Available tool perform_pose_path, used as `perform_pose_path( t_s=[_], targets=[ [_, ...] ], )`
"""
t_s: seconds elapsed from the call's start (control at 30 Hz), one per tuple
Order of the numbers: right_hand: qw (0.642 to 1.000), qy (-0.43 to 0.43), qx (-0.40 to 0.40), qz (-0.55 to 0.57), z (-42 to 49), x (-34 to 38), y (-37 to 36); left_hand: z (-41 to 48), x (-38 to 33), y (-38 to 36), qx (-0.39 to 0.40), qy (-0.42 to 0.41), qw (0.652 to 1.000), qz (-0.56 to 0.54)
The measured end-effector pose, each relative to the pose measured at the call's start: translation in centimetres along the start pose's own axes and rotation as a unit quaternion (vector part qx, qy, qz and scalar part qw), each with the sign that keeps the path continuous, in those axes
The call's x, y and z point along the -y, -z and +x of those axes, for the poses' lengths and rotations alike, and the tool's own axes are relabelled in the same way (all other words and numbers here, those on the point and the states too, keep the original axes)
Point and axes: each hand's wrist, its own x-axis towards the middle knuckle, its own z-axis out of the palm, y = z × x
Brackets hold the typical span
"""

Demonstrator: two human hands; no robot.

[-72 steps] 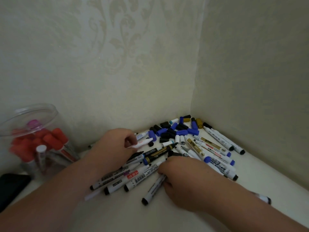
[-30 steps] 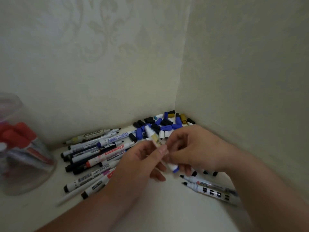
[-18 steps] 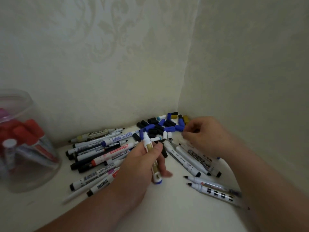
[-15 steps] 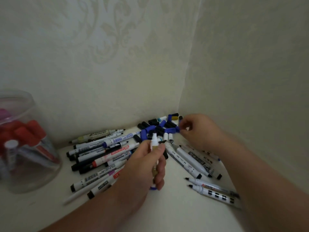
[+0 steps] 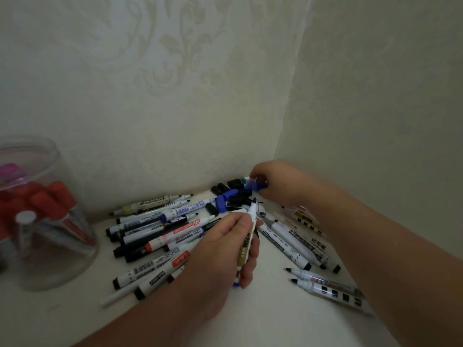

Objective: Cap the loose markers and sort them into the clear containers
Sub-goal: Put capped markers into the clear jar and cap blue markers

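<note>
The left hand [image 5: 225, 249] grips 1 uncapped marker [image 5: 248, 240], tip pointing to 12 o'clock. At 1 o'clock from it, the right hand [image 5: 280, 184] reaches into the heap of loose caps [image 5: 231, 196] in the wall corner; whether its fingers pinch a cap I cannot tell. More markers [image 5: 160, 234] lie at 9 o'clock, the clear container [image 5: 37, 214] beyond them.

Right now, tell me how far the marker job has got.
Early. Done: capped red markers stand in the clear container. In hand: left hand holds an uncapped marker; right hand picks among loose caps. Left: many uncapped markers on the table.
</note>
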Motion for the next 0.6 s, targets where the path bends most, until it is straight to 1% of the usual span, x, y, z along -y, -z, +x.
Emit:
perform_pose_path(
  t_s=[0.03,0.07,0.1,0.13,0.17,0.2,0.23,0.3,0.43,0.57,0.6],
  targets=[
    [0.995,-0.018,-0.061,0.081,-0.8,-0.1,0.4,0.0,0.0,0.0,0.001,-0.002,1.000,0.001],
    [0.973,-0.042,-0.113,0.196,-1.9,0.0,0.9,0.0,0.0,0.1,0.002,-0.005,1.000,0.004],
    [0.927,-0.061,-0.142,0.342,-3.2,0.2,1.4,-0.1,-0.1,0.1,0.004,-0.010,1.000,0.008],
    [0.861,-0.073,-0.145,0.483,-4.7,0.5,2.0,-0.1,-0.1,0.1,0.007,-0.016,1.000,0.014],
    [0.797,-0.081,-0.129,0.584,-6.2,0.8,2.3,-0.1,-0.1,0.1,0.010,-0.022,0.999,0.021],
    [0.752,-0.085,-0.111,0.644,-7.5,0.9,2.3,-0.2,-0.2,0.1,0.012,-0.029,0.999,0.032],
    [0.733,-0.087,-0.100,0.667,-8.8,0.9,2.2,-0.2,-0.2,0.1,0.016,-0.035,0.998,0.045],
    [0.727,-0.075,-0.097,0.676,-10.4,0.9,1.6,-0.4,-0.1,0.0,0.020,-0.043,0.996,0.071],
    [0.731,-0.036,-0.112,0.672,-11.4,0.9,0.8,-0.5,-0.1,-0.1,0.021,-0.046,0.993,0.106],
    [0.725,0.002,-0.118,0.679,-11.5,1.0,0.3,-0.5,-0.2,-0.4,0.019,-0.054,0.990,0.125],
    [0.729,0.009,-0.117,0.674,-11.5,1.0,0.3,-0.5,-0.2,-0.4,0.016,-0.056,0.990,0.127]
  ],
)
